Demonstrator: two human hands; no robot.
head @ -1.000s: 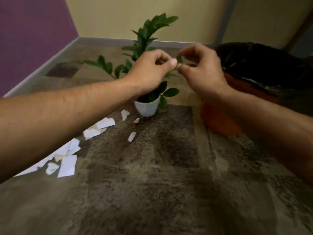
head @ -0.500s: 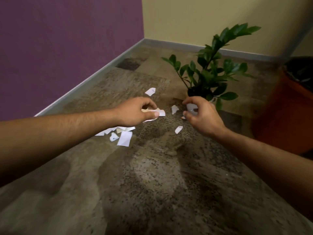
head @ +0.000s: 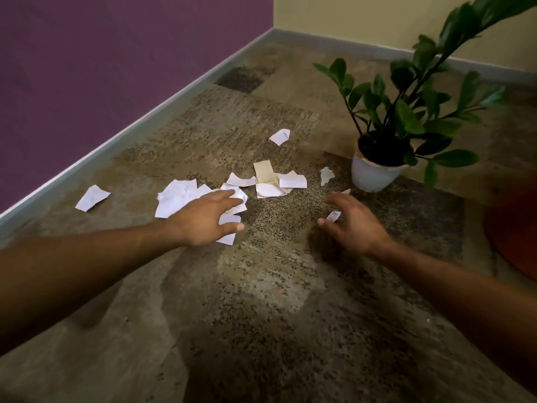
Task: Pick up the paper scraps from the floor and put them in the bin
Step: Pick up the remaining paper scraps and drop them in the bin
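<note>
Half a second ago both hands were curled near the plant pot; now the left hand (head: 207, 221) and right hand (head: 353, 225) reach lower over the floor (head: 276, 315) with fingers spread wide, gripping nothing. The paper scraps (head: 261, 181) lie scattered across the middle of the frame: torn white pieces with one tan piece among them. The left hand is over the left cluster, and a small scrap (head: 333, 215) shows between the right fingers. The orange bin (head: 514, 237) sits at the right edge, the potted plant (head: 374, 173) at upper right.
</note>
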